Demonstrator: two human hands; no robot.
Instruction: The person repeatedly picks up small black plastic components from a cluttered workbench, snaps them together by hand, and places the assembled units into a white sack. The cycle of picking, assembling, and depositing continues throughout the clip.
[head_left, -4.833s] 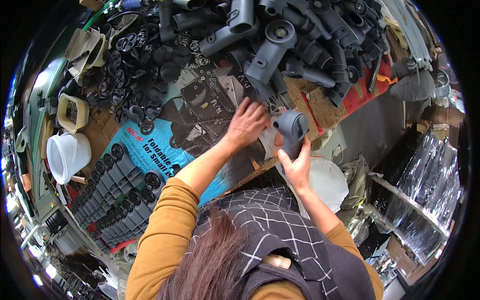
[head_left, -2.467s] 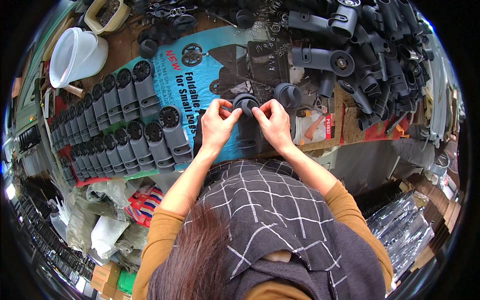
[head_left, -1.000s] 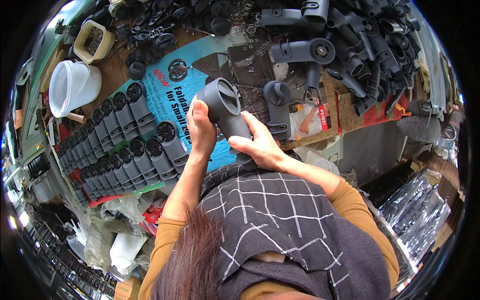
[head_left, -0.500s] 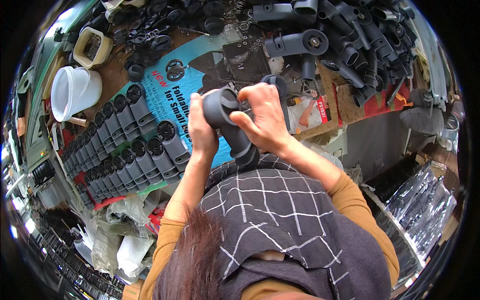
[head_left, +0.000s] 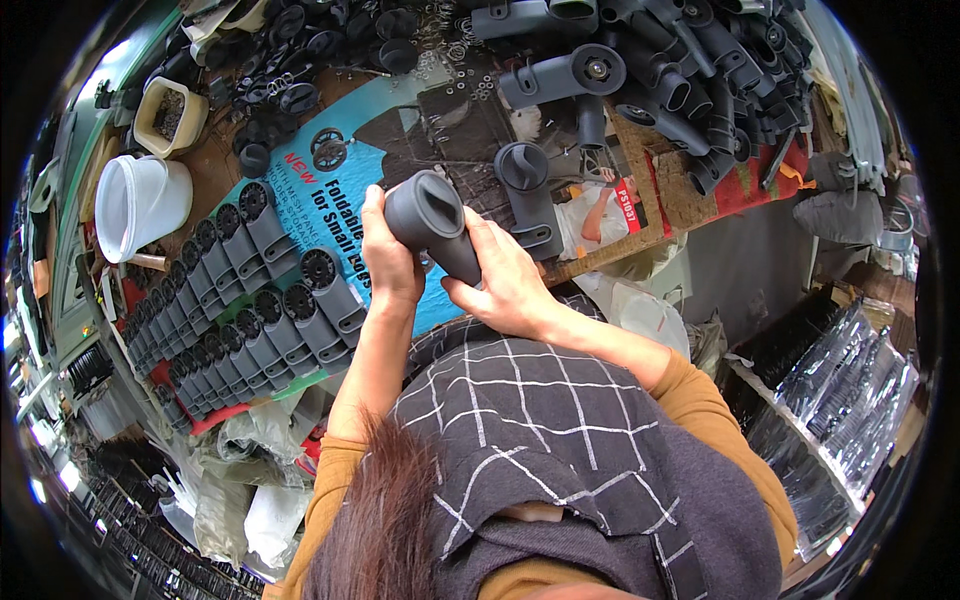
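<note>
Both my hands hold a dark grey plastic tube joint [head_left: 426, 212] over the near edge of the bench. Its round knob cap, with a raised ridge, faces up. My left hand [head_left: 393, 262] is closed on its left side, thumb up along the round end. Against the tubular arm, on the right, my right hand [head_left: 507, 280] is wrapped with its fingers pressed together. Just beyond my right hand lies a similar joint [head_left: 525, 185], knob up. The underside of the held joint is hidden.
Rows of finished-looking joints [head_left: 300, 300] stand at left. A white bucket [head_left: 150, 205] and a cream tub of small metal parts [head_left: 172, 118] sit behind them. Loose joints [head_left: 680, 75] pile up at far right. Black knobs [head_left: 300, 97] and springs lie at the back on a blue printed sheet [head_left: 345, 205].
My right hand has left the top of the knob and moved down onto the tube. The joint has turned, its knob now facing up, and shifted slightly left.
</note>
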